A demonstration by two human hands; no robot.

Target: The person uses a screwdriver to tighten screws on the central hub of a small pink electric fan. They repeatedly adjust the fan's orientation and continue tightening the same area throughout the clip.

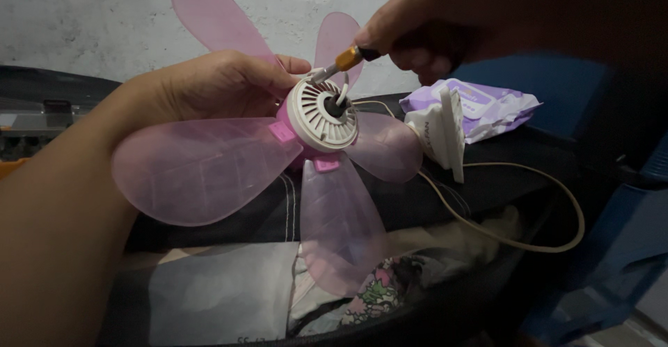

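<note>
Left hand (216, 86) wraps round the back of the small pink fan (306, 128), fingers closed on its hub, holding it up over an open bag of clothes (362, 291). Right hand (417, 37) is clenched on a screwdriver (348, 58), its tip down at the rim of the white vented motor cap (321, 114). Best to keep that hub braced and the tool square, clear of the thin blades and the trailing cord (529, 242).

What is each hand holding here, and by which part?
Left hand grips the pink fan behind its hub. Right hand holds a screwdriver by its handle, tip at the white hub.
</note>
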